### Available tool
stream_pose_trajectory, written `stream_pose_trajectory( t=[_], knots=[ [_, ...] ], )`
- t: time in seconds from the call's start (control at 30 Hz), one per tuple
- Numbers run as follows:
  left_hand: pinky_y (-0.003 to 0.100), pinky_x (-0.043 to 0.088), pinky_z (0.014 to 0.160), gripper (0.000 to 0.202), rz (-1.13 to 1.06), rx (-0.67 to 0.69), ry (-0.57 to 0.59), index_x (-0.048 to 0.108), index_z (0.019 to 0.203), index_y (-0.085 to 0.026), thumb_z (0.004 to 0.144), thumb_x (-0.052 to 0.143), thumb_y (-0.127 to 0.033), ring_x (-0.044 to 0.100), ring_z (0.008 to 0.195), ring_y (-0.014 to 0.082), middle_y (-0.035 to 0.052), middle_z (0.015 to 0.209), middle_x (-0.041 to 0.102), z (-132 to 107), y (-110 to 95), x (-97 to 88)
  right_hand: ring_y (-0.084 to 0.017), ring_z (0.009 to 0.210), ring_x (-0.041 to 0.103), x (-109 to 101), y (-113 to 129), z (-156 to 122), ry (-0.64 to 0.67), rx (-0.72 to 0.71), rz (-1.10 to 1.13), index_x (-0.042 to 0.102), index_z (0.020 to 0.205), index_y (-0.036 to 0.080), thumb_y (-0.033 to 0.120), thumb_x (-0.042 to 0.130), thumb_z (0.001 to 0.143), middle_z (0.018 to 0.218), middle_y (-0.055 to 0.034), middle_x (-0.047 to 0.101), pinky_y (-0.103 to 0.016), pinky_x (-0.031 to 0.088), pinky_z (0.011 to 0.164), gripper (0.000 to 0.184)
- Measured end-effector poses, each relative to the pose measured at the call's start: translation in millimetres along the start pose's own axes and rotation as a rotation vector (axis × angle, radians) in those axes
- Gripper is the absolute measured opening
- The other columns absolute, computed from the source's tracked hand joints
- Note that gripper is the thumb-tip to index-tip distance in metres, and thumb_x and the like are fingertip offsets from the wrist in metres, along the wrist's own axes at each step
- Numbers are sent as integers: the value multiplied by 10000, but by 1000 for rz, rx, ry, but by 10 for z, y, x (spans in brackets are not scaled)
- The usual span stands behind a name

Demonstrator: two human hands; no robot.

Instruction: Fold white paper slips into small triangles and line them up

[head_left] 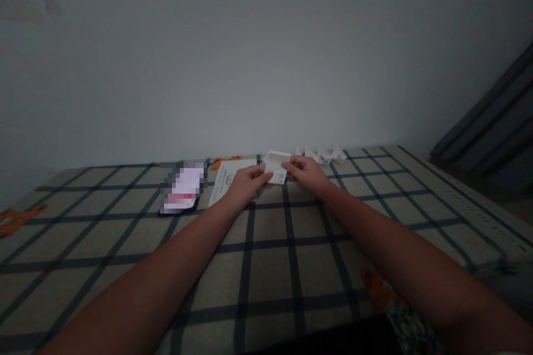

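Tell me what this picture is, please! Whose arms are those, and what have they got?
There is no robot here. These are a person's own bare arms, and the camera sits on that person's head, looking forward and down. So you see roughly what they see. The left hand and the right hand hold a small white paper between them, with some print on it. Below is a checked cloth. On it lie a printed sheet, something like a phone with its picture blurred, and some pointy white pieces, too small to make out well. Behind is a plain wall.
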State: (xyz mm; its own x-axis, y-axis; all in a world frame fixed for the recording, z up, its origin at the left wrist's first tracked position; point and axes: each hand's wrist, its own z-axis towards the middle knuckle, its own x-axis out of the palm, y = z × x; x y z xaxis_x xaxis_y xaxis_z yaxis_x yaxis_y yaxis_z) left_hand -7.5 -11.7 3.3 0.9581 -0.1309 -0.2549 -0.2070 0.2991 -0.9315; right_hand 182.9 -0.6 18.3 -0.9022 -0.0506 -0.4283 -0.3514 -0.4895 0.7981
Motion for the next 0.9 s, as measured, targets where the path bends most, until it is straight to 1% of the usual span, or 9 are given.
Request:
stream_pose_trajectory(
  t=[0.07, 0.13, 0.27, 0.33, 0.43, 0.53, 0.7, 0.8, 0.9],
  knots=[
    [247, 408, 590, 269, 41, -28, 8, 657, 768, -130, 693, 629, -386, 563, 620, 141, 36, 705, 650, -2, 6, 3, -94, 560, 459, 8, -11, 2, 7, -16, -16, 507, 598, 151, 438, 534, 773, 575, 17, 496, -221, 352, 545, 337],
    [242, 405, 589, 256, 70, -24, 1, 656, 755, -130, 684, 637, -375, 565, 623, 141, 31, 701, 651, -7, -1, 5, -96, 559, 469, 14, -8, -2, 19, -4, 2, 507, 606, 151, 435, 530, 772, 577, 16, 502, -223, 362, 548, 329],
    [237, 411, 588, 289, -20, 0, -44, 654, 788, -134, 694, 634, -407, 577, 634, 143, 29, 722, 660, -20, -28, 7, -98, 562, 501, 10, 26, -20, 124, 53, 79, 561, 708, 152, 456, 495, 790, 636, -1, 565, -226, 396, 554, 321],
    [239, 416, 589, 306, -55, -5, -55, 659, 803, -136, 694, 637, -422, 580, 633, 143, 32, 730, 664, -23, -37, 6, -95, 559, 499, 9, 33, -26, 156, 57, 79, 571, 710, 153, 458, 500, 787, 645, -3, 575, -224, 398, 556, 322],
    [250, 429, 616, 317, -50, -20, -49, 675, 819, -138, 692, 646, -427, 593, 655, 150, 47, 752, 675, -19, -41, 3, -95, 547, 484, 11, 19, -22, 131, 43, 53, 549, 656, 154, 445, 515, 781, 604, 6, 550, -222, 379, 544, 318],
    [261, 441, 628, 310, -46, -24, -30, 684, 797, -138, 695, 646, -428, 599, 653, 152, 55, 730, 676, -14, -42, 5, -99, 548, 482, 11, 6, -10, 112, 46, 36, 524, 633, 158, 430, 512, 785, 589, 9, 540, -223, 363, 539, 311],
    [258, 448, 567, 290, -106, -107, -8, 676, 795, -121, 665, 673, -381, 599, 604, 150, 65, 703, 678, -20, -43, 29, -93, 539, 455, -2, 59, -14, 119, 27, -60, 521, 594, 154, 384, 517, 786, 558, 16, 512, -221, 336, 536, 300],
    [253, 453, 559, 298, -124, -145, 14, 670, 844, -116, 639, 698, -331, 607, 601, 146, 68, 743, 688, -24, -26, 47, -86, 532, 443, -4, 83, -20, 127, -4, -115, 512, 555, 151, 363, 529, 779, 541, 19, 498, -215, 331, 528, 309],
    [261, 472, 606, 321, -182, -147, 39, 664, 884, -110, 646, 700, -324, 627, 646, 148, 87, 811, 695, -11, -3, 52, -92, 544, 483, -2, 73, -22, 130, 27, -41, 570, 631, 146, 373, 528, 784, 569, 6, 543, -213, 363, 531, 278]
  ],
)
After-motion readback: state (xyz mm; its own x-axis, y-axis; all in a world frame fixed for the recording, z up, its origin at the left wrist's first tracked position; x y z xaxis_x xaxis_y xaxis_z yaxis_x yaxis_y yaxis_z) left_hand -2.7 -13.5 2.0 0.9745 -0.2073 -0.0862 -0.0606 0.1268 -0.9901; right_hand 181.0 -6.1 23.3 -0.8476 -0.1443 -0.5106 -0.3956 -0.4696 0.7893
